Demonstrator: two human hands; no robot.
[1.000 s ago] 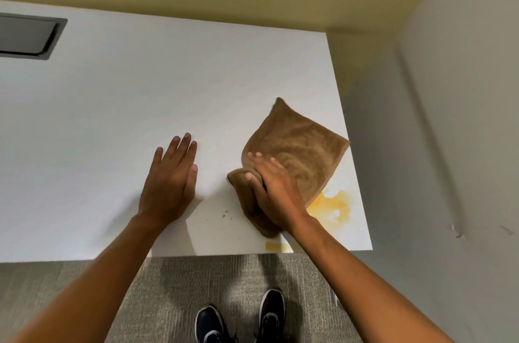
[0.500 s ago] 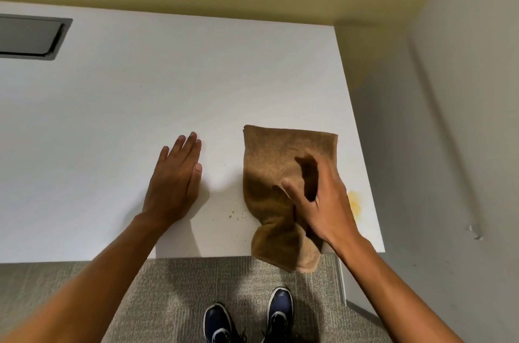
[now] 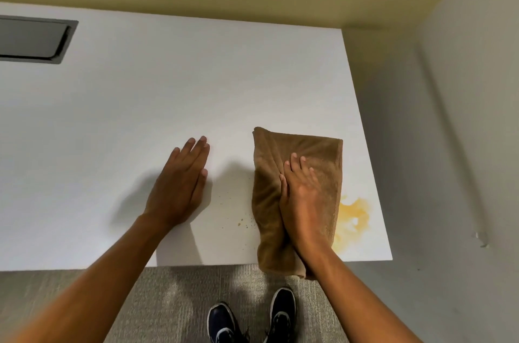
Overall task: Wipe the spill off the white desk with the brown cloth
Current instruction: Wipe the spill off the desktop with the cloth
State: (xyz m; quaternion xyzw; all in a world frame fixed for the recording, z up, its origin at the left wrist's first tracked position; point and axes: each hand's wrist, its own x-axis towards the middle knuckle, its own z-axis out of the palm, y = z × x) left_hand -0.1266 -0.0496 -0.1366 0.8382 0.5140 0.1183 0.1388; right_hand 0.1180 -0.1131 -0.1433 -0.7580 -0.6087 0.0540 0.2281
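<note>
The brown cloth (image 3: 317,154) lies lengthwise on the white desk (image 3: 168,95) near its right front corner, and its near end hangs over the front edge. My right hand (image 3: 302,196) lies flat on top of the cloth, pressing it down with fingers pointing away from me. A yellow-orange spill (image 3: 352,213) shows on the desk just right of the cloth, partly under its edge. A few small drops (image 3: 243,220) speckle the desk left of the cloth. My left hand (image 3: 179,188) rests palm down on the bare desk, left of the cloth and apart from it.
A grey recessed panel (image 3: 31,40) sits in the desk at the far left. A grey wall (image 3: 463,146) runs close along the desk's right edge. Below the front edge are grey carpet (image 3: 174,295) and my dark shoes (image 3: 224,323).
My right hand has shifted from the cloth's right side onto its middle and now lies flat. The cloth sits slightly further left, showing more of the spill. My left hand has stayed put.
</note>
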